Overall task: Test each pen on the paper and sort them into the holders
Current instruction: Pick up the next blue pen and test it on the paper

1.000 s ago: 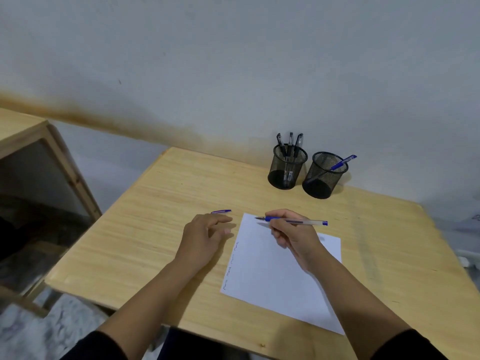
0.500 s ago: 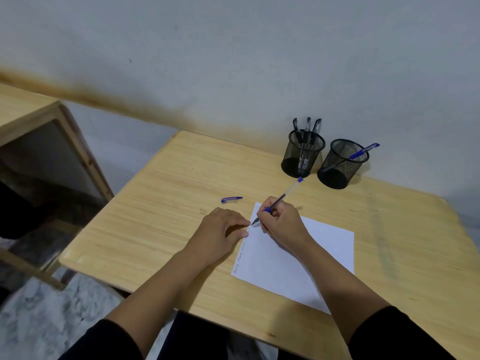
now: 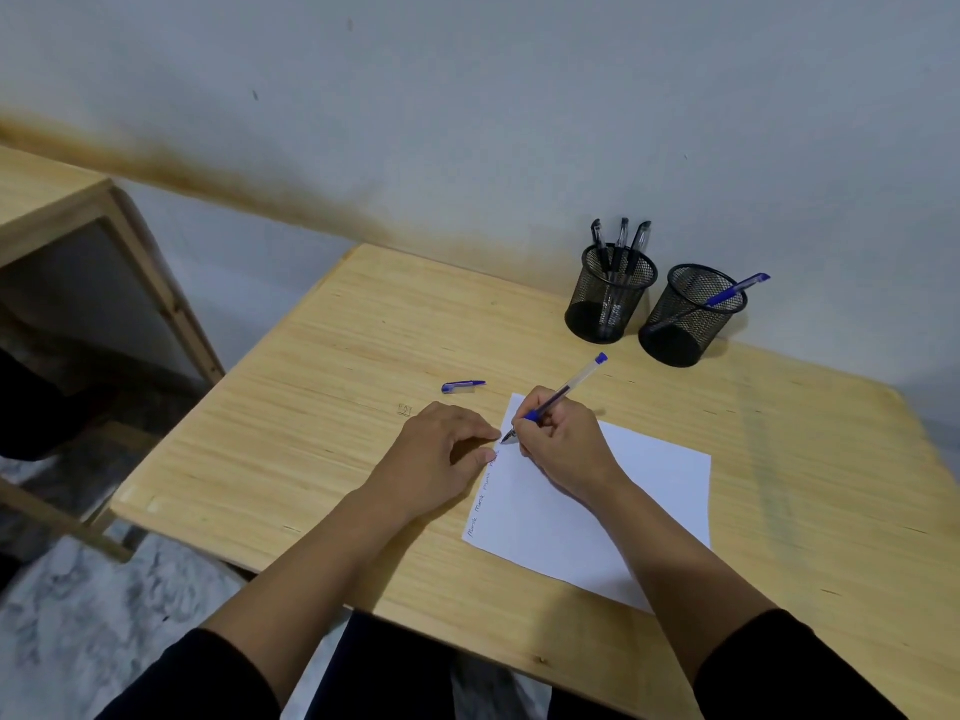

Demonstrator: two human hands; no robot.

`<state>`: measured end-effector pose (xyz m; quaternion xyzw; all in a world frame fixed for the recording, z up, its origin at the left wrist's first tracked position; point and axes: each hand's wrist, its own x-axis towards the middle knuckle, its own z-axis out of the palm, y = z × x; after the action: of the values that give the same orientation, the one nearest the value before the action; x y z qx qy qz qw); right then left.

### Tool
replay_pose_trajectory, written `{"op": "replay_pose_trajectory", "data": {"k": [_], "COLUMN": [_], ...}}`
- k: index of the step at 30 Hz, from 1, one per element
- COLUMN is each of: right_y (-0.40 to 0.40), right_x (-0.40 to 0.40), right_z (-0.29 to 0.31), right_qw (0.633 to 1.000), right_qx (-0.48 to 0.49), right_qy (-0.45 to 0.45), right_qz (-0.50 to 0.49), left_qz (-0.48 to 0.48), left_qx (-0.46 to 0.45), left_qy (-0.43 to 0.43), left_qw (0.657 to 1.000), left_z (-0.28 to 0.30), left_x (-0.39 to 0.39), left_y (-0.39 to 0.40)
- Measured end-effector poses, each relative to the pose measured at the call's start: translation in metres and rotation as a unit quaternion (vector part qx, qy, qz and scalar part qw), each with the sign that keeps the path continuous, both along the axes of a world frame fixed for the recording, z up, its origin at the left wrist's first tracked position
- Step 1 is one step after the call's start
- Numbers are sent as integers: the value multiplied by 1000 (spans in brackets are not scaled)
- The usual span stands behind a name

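Wooden desk (image 3: 322, 387) looks slick, so with the right hand (image 3: 563, 449) pinching the blue pen (image 3: 558, 394) at the paper's (image 3: 649, 491) edge and only loosely curled left hand (image 3: 441, 454) fingertips pinning it, the sheet could skid and smear the test

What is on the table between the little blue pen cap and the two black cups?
Nothing: in the head view, bare wooden table runs from the pen cap to the left holder and right holder.
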<state>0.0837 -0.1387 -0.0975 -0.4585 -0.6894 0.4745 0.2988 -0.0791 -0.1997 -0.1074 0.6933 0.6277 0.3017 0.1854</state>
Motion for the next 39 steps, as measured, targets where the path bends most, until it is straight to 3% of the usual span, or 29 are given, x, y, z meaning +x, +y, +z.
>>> {"op": "replay_pose_trajectory", "data": {"k": [39], "right_y": [0], "right_x": [-2], "right_z": [-2], "right_qw": [999], "right_qx": [14], "right_qy": [0], "right_qz": [-41], "left_qz": [14], "left_qx": [-2], "left_qy": [-19], "left_qw": [1000], "left_z": [-2], "left_x": [1], "left_y": [0]}}
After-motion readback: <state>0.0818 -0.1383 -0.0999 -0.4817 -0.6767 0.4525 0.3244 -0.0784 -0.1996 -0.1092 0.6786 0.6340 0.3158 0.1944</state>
